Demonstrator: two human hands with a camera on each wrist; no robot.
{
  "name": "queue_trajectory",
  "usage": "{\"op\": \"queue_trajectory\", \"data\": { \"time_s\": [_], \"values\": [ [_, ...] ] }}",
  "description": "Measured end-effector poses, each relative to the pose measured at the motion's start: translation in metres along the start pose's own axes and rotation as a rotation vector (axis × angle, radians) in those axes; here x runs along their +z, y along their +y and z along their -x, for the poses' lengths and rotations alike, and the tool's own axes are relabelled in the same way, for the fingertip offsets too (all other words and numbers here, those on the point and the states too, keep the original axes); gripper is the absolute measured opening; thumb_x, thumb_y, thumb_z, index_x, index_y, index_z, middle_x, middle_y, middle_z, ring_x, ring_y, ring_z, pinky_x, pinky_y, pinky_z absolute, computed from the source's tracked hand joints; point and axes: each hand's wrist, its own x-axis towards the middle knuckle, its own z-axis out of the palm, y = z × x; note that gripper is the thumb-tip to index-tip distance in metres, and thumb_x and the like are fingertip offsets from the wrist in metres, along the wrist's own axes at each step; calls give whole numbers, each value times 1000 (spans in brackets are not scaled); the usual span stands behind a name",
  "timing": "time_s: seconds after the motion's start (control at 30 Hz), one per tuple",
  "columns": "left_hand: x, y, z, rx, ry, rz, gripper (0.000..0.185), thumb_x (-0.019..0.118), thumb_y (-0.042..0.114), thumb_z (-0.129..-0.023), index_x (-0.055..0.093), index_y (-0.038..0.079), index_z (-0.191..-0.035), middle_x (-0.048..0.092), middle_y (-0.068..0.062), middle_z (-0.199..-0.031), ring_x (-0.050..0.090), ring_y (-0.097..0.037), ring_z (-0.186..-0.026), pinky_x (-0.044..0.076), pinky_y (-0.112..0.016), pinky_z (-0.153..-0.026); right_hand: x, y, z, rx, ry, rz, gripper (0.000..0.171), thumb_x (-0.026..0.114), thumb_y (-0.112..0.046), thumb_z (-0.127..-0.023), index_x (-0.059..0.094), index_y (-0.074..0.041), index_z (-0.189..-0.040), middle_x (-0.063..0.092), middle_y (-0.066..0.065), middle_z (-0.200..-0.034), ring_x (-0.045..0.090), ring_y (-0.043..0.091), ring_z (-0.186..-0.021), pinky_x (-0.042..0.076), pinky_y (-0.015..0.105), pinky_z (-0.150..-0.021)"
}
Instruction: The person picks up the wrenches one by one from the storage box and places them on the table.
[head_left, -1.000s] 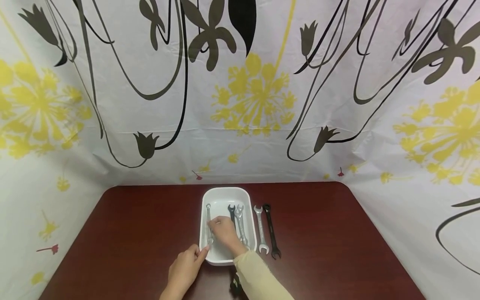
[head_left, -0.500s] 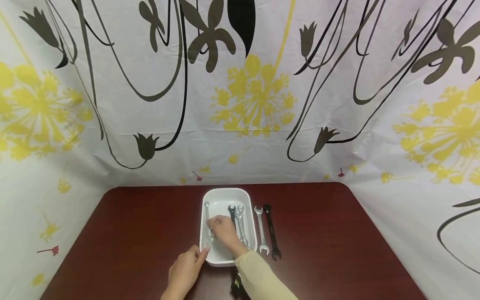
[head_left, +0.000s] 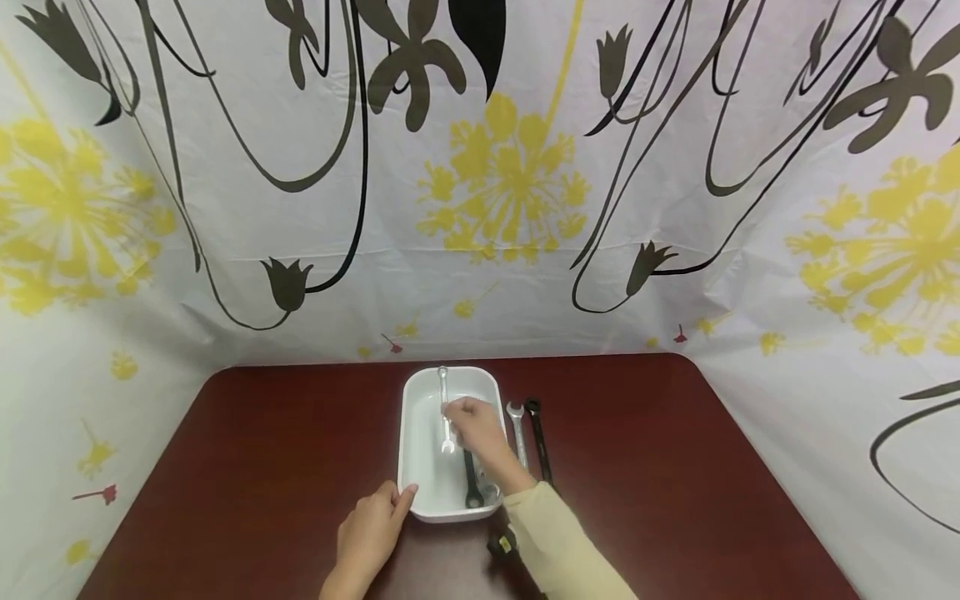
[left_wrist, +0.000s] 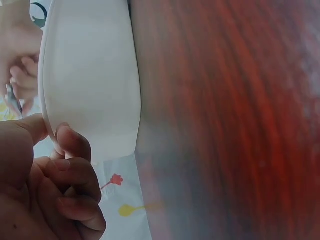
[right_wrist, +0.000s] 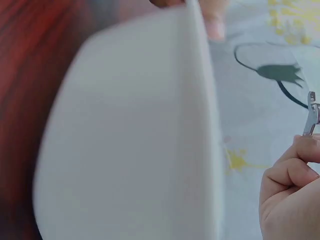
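Observation:
My right hand (head_left: 480,433) pinches a small silver wrench (head_left: 447,432) by its middle, over the white tray (head_left: 406,425). The wrench stands nearly lengthwise to the tray, its far end overlapping the far rim in the head view. In the right wrist view one end of the wrench (right_wrist: 309,120) sticks out past the fingers. My left hand (head_left: 367,529) holds the tray's near left corner. In the left wrist view its thumb and curled forefinger grip the rim (left_wrist: 44,85). Inside the tray lie a black wrench (head_left: 472,487) and another silver wrench (head_left: 491,493), both partly hidden by my right hand and forearm.
Right of the tray, a silver wrench (head_left: 516,421) and a black wrench (head_left: 538,437) lie side by side on the brown table (head_left: 300,450), their near ends behind my sleeve (head_left: 562,533). A black device (head_left: 501,543) shows beside that sleeve. Flower-patterned cloth (head_left: 337,225) surrounds the table.
My right hand has lifted the small silver wrench from the tray's left side and carried it right and away from me. The left hand keeps its hold on the tray corner.

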Motion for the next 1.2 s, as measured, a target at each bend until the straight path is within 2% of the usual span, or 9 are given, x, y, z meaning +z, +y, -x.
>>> {"op": "queue_trajectory", "data": {
  "time_s": [0.27, 0.4, 0.63, 0.83, 1.2],
  "values": [
    [0, -2, 2, -21, -14, 0, 39, 52, 46, -97, 52, 15, -73, 42, 4, -55, 42, -13, -52, 32, -32, -49, -37, -10, -7, -9, 46, -64, 23, 60, -16, -91, 64, 6, -94, 43, -6, -54, 35, 6, -48, 30, 19, -45],
    [2, -2, 5, -34, -30, 4, 38, 52, 45, -97, 51, 15, -72, 41, 5, -55, 42, -12, -52, 31, -32, -50, -51, -9, -9, -5, 69, -55, 23, 61, -18, -92, 64, 5, -92, 43, -6, -55, 33, 6, -48, 29, 20, -45],
    [2, 1, 5, -29, -14, 7, 37, 53, 42, -97, 50, 15, -71, 40, 5, -54, 40, -12, -52, 30, -31, -50, -72, -4, -11, -28, 77, -54, 22, 60, -17, -93, 61, 5, -87, 43, -4, -55, 34, 7, -48, 31, 21, -46],
    [3, 3, 6, -25, -1, 3, 39, 52, 44, -97, 51, 15, -72, 40, 5, -54, 41, -12, -51, 31, -32, -50, -90, 6, -11, -1, 86, 3, 27, 60, -20, -93, 61, 8, -91, 42, -5, -54, 33, 7, -47, 30, 22, -45],
    [3, 5, 9, -18, 20, -10, 40, 52, 45, -97, 48, 16, -70, 40, 5, -54, 41, -12, -51, 31, -32, -49, -126, 40, -7, 56, 99, 52, 26, 61, -22, -94, 61, 3, -86, 43, -4, -56, 32, 8, -47, 29, 22, -45]
  ]
}}
